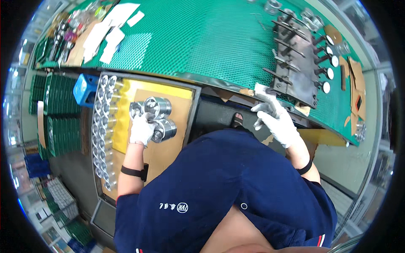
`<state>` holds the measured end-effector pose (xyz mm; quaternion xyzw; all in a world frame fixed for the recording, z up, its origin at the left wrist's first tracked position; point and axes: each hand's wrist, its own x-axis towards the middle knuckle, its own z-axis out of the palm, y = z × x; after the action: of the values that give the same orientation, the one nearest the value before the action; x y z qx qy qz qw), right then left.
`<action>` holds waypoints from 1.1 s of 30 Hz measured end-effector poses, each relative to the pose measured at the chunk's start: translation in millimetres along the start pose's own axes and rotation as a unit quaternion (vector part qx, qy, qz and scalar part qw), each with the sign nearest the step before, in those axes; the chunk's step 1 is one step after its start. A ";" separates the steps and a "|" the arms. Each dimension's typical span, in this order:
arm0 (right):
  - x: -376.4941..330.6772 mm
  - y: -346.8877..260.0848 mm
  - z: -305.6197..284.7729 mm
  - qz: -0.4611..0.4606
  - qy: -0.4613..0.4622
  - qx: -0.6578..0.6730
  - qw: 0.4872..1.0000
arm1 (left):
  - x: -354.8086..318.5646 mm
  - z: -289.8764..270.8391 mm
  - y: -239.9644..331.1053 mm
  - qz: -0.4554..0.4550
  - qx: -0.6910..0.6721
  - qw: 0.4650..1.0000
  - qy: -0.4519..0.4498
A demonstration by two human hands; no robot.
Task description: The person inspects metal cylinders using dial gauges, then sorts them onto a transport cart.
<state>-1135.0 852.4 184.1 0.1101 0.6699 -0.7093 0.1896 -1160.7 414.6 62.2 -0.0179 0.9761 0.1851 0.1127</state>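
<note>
Looking down, the gloved left hand point(141, 128) is clamped on shiny metal pistons point(158, 118) over the cardboard-lined tray point(192, 109). They look heavy, hard and slick, so grab around the barrel. Right hand point(276, 118) rests loosely open, empty, at the green belt point(211, 42).

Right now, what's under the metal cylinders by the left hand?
The metal cylinders lie on a brown cardboard sheet over a yellow liner. The left hand covers part of them; the tray floor beneath is hidden.
</note>
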 end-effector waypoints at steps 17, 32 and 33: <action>-59.9 39.5 -218.4 0.000 0.131 -0.016 0.991 | 262.6 89.5 246.4 0.143 0.170 0.974 -0.031; -23.0 44.0 -254.1 -0.021 0.096 -0.009 0.995 | 159.5 103.3 337.3 0.135 0.254 0.955 0.067; -19.2 36.4 -248.0 -0.010 0.084 -0.006 0.996 | 161.8 102.8 331.1 0.120 0.255 0.959 0.043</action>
<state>-1126.7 1099.7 139.6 0.1620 0.6887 -0.6954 0.1261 -1321.8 761.4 50.7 0.1203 0.9898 -0.0585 0.0485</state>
